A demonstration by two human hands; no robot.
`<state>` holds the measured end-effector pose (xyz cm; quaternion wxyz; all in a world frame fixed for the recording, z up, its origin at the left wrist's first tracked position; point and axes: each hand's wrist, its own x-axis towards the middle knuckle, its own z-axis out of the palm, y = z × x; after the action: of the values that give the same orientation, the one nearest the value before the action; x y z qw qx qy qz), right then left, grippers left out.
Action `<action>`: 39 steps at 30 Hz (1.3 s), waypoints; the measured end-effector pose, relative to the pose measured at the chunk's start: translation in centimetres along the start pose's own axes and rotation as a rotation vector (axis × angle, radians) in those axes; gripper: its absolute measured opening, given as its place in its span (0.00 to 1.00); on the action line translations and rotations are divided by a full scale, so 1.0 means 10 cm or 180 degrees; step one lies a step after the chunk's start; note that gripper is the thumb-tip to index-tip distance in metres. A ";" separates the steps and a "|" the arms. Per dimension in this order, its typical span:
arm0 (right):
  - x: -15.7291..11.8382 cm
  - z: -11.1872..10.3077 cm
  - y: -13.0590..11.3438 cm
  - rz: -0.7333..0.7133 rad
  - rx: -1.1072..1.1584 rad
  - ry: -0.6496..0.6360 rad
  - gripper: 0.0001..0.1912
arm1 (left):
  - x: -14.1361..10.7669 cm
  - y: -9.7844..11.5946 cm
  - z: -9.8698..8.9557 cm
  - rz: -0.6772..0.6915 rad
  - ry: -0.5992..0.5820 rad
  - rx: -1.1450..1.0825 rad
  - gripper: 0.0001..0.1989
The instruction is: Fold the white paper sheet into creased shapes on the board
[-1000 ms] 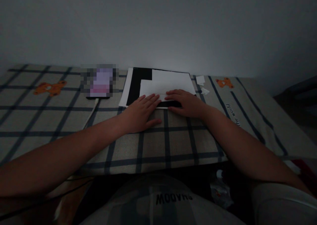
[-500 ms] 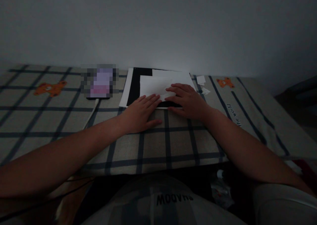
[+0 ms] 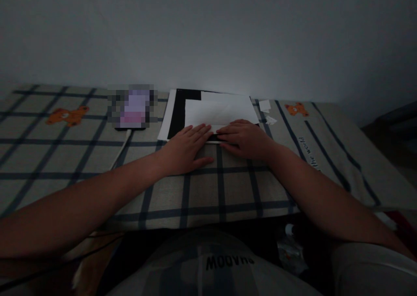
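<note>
A sheet of white paper (image 3: pixel 208 111) lies on a black board with a white border (image 3: pixel 183 107), near the wall. More white paper (image 3: pixel 228 97) shows behind it on the same board. My left hand (image 3: pixel 187 150) rests flat at the board's front edge, fingertips on the paper's lower left edge and thumb out over the cloth. My right hand (image 3: pixel 246 139) lies opposite, fingers stretched out over the paper's lower right edge. The fingertips of both hands nearly meet, with a small gap between them. The paper's front right corner is hidden under my right hand.
A checked tablecloth (image 3: pixel 202 191) with bear prints covers the table. A phone (image 3: pixel 135 109) with a blurred screen and a white cable (image 3: pixel 121 150) lies left of the board. Small paper scraps (image 3: pixel 265 107) lie to its right. The wall (image 3: pixel 208 39) stands right behind.
My right hand has come down slightly toward me, its fingers now flatter and closer together at the paper's lower edge. My left hand has stayed in place.
</note>
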<state>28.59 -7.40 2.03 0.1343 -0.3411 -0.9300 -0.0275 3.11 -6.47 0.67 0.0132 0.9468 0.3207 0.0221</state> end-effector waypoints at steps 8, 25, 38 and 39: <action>-0.03 0.02 0.04 0.0221 0.0366 0.0114 0.19 | 0.00 0.00 0.01 0.0010 0.0056 -0.0038 0.43; -0.03 0.02 0.08 0.0228 0.0471 0.0093 0.22 | -0.03 -0.05 -0.05 0.0019 0.0656 0.0142 0.31; -0.03 0.05 0.10 0.0505 0.0522 0.0196 0.29 | -0.02 -0.19 -0.17 0.0183 0.0191 -0.0042 0.32; -0.03 0.07 0.13 0.0668 0.0457 0.0211 0.31 | -0.02 -0.21 -0.18 0.0186 0.0178 -0.0044 0.31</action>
<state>29.54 -6.49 1.25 0.1911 -0.4249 -0.8838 0.0420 1.59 -4.95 2.40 0.0101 0.9547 0.2929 0.0511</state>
